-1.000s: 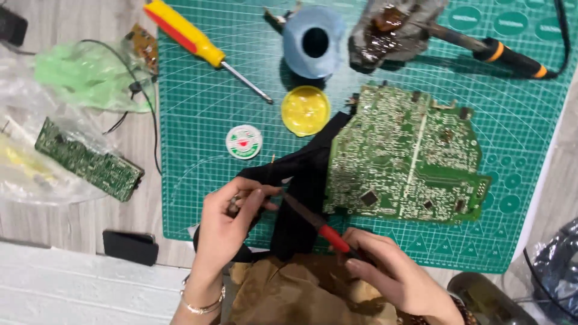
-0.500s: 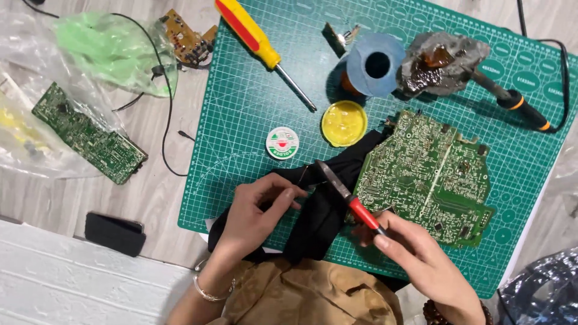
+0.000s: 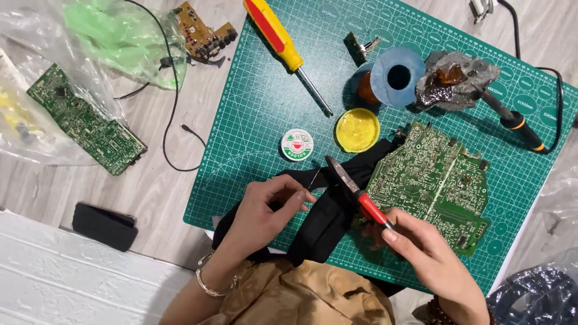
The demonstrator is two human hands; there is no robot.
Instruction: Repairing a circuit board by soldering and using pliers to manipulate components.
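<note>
My right hand [image 3: 421,253] grips red-handled cutters [image 3: 355,189], their dark jaws pointing up-left over a black cloth [image 3: 325,216]. My left hand [image 3: 265,210] pinches a thin wire [image 3: 314,179] between thumb and forefinger, its end rising close to the cutter jaws. A large green circuit board [image 3: 433,180] lies on the green cutting mat [image 3: 253,120], just right of the cloth and under my right hand's knuckles.
On the mat: a yellow screwdriver [image 3: 280,39], blue solder spool [image 3: 394,75], yellow flux tin [image 3: 357,129], small round solder reel [image 3: 297,144], soldering iron [image 3: 512,120] on a foil-wrapped stand. Left of it: a long green board [image 3: 84,120], a brown board [image 3: 201,33], plastic bags, a black block [image 3: 105,225].
The view has shifted, so the mat sits lower and more to the right. My left hand has drawn the wire up nearer the cutter jaws; my right hand still holds the cutters.
</note>
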